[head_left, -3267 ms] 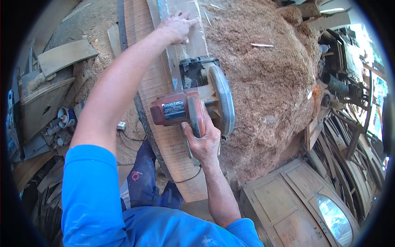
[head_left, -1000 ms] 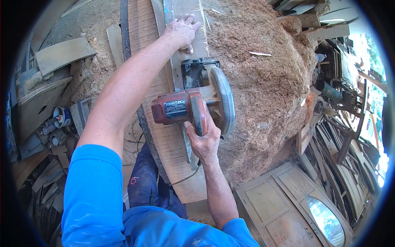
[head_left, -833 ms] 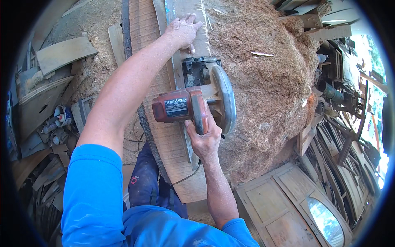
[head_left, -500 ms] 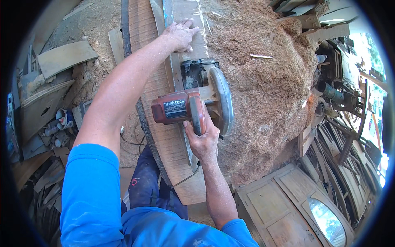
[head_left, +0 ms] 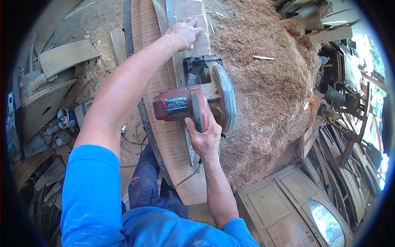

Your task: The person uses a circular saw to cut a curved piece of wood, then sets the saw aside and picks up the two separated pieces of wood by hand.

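A circular saw (head_left: 177,103) with a red motor housing and a pale blade guard (head_left: 226,99) sits on a narrow wooden board (head_left: 197,12), its guard over the board's right edge. My right hand (head_left: 204,136) is closed round the saw's rear handle. Ahead of the saw, my left hand (head_left: 183,35) lies on the board with its fingers stretched out. The narrow board rests on a wider plank (head_left: 164,144) running away from me. A thin strip of wood (head_left: 181,74) lies along the saw's left side. The blade is hidden by the guard.
Sawdust and shavings (head_left: 259,94) are heaped right of the plank. Panelled doors (head_left: 279,206), one with an oval glass, lie at the lower right. Offcuts (head_left: 68,57) and a tin (head_left: 66,117) stand on the left. The saw's cord (head_left: 187,179) crosses the plank near me.
The saw and my right hand have slid slightly forward along the board. My left hand stays flat ahead of it, and the whole view has shifted a little.
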The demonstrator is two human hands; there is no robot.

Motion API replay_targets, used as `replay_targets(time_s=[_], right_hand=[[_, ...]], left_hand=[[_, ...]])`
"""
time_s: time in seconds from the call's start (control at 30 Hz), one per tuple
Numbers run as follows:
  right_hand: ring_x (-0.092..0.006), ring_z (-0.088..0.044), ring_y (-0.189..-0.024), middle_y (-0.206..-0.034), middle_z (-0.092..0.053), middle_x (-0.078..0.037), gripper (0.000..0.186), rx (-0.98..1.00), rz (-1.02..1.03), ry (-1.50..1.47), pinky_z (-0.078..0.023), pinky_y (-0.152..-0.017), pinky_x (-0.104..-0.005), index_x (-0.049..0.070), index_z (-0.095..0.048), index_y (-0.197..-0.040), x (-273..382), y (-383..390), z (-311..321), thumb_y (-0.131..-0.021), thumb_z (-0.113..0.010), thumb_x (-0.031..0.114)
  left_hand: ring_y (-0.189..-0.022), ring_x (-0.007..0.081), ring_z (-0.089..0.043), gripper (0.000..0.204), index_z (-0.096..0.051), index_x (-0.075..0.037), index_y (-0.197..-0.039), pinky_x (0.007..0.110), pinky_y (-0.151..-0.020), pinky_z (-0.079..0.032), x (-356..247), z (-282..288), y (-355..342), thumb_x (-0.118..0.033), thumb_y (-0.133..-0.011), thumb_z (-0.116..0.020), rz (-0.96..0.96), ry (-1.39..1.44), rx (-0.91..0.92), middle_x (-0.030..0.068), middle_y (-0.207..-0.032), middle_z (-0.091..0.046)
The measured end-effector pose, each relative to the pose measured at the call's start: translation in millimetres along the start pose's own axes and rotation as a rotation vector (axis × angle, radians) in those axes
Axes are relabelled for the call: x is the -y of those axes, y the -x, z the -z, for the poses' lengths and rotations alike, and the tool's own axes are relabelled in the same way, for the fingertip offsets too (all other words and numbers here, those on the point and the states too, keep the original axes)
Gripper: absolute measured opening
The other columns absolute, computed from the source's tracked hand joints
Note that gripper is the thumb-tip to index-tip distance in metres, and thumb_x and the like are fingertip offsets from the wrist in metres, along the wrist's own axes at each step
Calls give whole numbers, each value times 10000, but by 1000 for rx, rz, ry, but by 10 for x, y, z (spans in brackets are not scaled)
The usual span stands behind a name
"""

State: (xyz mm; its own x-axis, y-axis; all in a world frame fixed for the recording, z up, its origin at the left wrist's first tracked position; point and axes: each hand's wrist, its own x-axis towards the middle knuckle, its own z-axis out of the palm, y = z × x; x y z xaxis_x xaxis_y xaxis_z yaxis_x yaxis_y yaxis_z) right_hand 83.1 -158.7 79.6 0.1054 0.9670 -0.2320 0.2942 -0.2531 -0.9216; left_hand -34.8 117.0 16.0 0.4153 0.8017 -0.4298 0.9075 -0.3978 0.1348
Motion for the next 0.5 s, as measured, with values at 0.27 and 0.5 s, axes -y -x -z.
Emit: replay_targets(time_s=[0.27, 0.5], right_hand=[[-307, -671, -1216, -1318, -664, -232, 696, 7, -8, 0, -537, -1026, -394, -35, -433, -1511, 75, -113, -34, -888, -724, 73], [-291, -649, -1250, -1355, -640, -236, 701, 8, -12, 0, -520, -1050, -392, -34, -427, -1515, 36, -162, -47, -886, -718, 72]], left_hand=[[-1418, 298, -465, 708, -516, -202, -1463, 403, -1170, -444, 46, 2, -24, -177, -826, -823, -39, -15, -12, 87, -1580, -384], [-1426, 314, -461, 642, -516, -225, -1491, 405, -1182, -427, 88, -3, -7, -88, -895, -712, -47, 25, 15, 94, -1612, -354]])
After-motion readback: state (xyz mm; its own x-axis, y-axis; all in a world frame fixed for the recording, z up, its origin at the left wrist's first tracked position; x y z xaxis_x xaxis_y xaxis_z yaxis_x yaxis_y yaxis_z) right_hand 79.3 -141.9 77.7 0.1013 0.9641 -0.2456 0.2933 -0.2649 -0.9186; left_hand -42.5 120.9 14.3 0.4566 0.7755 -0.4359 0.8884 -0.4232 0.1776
